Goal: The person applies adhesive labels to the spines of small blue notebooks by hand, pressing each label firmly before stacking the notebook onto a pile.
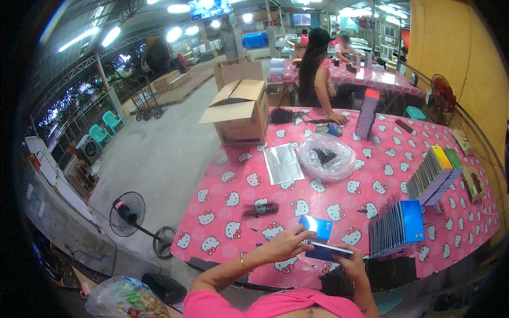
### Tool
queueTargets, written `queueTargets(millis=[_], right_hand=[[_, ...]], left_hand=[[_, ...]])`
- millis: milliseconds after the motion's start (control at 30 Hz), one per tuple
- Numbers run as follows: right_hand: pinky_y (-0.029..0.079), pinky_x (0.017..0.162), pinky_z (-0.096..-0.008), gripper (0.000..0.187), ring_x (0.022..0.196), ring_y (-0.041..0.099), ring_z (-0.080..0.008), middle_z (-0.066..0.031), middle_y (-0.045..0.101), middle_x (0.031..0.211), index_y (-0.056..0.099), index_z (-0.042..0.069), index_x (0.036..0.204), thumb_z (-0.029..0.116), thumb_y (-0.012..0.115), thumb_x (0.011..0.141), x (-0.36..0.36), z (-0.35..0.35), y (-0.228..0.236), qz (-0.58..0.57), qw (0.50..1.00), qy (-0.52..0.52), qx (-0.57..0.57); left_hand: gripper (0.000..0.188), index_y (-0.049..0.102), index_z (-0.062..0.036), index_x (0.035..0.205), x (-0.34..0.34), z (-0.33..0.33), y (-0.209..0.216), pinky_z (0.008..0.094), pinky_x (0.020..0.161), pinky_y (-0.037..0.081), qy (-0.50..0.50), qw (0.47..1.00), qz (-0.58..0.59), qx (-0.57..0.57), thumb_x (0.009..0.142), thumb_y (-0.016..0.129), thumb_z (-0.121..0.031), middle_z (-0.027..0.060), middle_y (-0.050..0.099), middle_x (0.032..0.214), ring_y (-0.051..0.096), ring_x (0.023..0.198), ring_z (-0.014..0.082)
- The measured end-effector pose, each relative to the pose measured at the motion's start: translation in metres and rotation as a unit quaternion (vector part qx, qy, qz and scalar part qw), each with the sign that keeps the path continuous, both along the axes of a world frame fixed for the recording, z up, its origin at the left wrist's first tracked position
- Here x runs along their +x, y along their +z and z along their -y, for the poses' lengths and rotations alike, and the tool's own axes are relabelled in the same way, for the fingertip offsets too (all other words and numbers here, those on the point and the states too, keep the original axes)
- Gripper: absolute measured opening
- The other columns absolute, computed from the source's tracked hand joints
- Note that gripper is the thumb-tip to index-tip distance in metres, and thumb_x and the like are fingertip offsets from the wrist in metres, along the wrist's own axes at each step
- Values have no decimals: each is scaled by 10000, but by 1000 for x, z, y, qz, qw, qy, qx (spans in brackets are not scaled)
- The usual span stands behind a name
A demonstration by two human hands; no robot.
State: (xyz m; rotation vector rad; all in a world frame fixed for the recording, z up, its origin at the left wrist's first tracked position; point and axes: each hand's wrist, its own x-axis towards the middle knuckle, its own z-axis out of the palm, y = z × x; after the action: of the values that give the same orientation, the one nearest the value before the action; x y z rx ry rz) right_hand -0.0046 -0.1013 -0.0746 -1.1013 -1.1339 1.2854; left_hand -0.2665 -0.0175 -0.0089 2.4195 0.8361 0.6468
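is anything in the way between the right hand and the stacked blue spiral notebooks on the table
Nothing visible stands between the right hand and the stack of blue-covered, spiral-bound notebooks to its right; only pink patterned tablecloth shows there. The hand holds a dark blue notebook.

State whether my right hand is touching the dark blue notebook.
Touching: the head view shows the right hand holding the right end of the dark blue notebook, with no gap between them.
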Motion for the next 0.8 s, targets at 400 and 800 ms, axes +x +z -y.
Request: queueTargets(millis=[400, 800], right_hand=[[531, 793, -269, 275, 884, 648, -108, -33, 709, 966, 696, -4, 1127, -67, 705, 860, -2, 8, 6, 22, 999, -21, 12], [518, 767, -254, 269, 835, 635, -100, -17, 701, 930, 694, 2, 1119, -34, 725, 854, -26, 11, 34, 8, 995, -99, 15]], left_hand=[[464, 578, -95, 1241, 10, -1, 2, 489, 828, 475, 19, 994, -83, 62, 974, 564, -474, 136, 566, 1161, 594, 1015, 350], [948, 234, -23, 1570, 47, 9, -18, 630, 1171, -106, 182, 918, -144, 320, 919, 511, -655, 164, 178, 1654, 57, 1554, 308]])
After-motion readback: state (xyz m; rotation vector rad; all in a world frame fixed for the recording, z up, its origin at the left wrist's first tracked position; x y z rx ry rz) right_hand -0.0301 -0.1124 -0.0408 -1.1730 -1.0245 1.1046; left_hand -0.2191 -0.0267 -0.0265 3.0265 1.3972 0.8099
